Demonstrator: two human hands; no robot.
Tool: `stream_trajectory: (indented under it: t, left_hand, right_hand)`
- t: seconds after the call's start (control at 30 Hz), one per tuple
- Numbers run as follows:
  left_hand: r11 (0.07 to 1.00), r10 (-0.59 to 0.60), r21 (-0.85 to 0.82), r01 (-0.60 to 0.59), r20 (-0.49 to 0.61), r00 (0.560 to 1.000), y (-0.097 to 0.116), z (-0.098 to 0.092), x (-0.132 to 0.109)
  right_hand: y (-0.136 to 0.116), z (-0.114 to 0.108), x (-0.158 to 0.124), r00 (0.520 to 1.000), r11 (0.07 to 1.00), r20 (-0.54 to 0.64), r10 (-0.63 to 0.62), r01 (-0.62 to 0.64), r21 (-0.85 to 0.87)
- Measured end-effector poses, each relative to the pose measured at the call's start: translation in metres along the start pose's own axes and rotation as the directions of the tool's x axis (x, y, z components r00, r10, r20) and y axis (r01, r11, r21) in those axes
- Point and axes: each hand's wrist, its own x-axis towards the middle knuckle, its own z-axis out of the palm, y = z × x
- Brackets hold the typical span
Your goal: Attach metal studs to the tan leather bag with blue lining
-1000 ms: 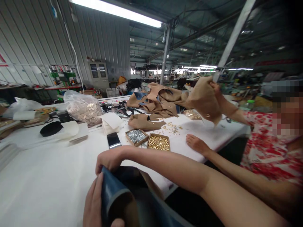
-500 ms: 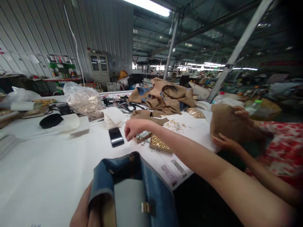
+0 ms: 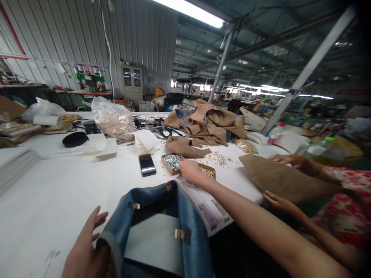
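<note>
A blue leather bag (image 3: 156,231) with a pale flap and small metal clasps stands open-mouthed at the table's near edge. My left hand (image 3: 84,247) rests against its left side with the fingers stretched apart. My right hand (image 3: 189,172) reaches forward with its fingers curled down over loose rivets. It lies between a small box of silver rivets (image 3: 172,161) and a box of gold rivets (image 3: 208,172). Whether anything is in the fingers is hidden.
A black phone (image 3: 147,165) lies left of the boxes. A co-worker in red floral clothing presses a tan leather piece (image 3: 284,179) flat at the right. Behind are a pile of tan pieces (image 3: 208,123), a plastic bag of metal parts (image 3: 114,123) and folded white material (image 3: 145,141).
My right hand left the bag, reached to the rivet boxes and dropped lower beside them. My left hand's fingers spread off the bag. The co-worker lowered the tan piece onto the table.
</note>
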Motion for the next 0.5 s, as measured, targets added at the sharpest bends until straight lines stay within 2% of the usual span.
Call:
stream_trajectory:
  t: [0.2, 0.4, 0.5]
  left_hand:
    - [0.989, 0.147, -0.001, -0.148, -0.090, 0.985, -0.007, -0.003, -0.024]
    - [0.950, 0.312, 0.021, -0.312, -0.132, 0.941, 0.009, -0.014, -0.044]
    - [0.945, 0.324, 0.010, -0.326, -0.128, 0.937, 0.014, -0.016, -0.047]
  right_hand:
    - [0.010, 0.009, -0.006, 0.999, 0.998, -0.029, -0.021, 0.023, 0.057]
    - [0.018, 0.009, -0.013, 0.994, 0.992, -0.109, -0.019, 0.033, 0.125]
    - [0.021, 0.007, -0.015, 0.990, 0.990, -0.142, 0.003, 0.018, 0.143]
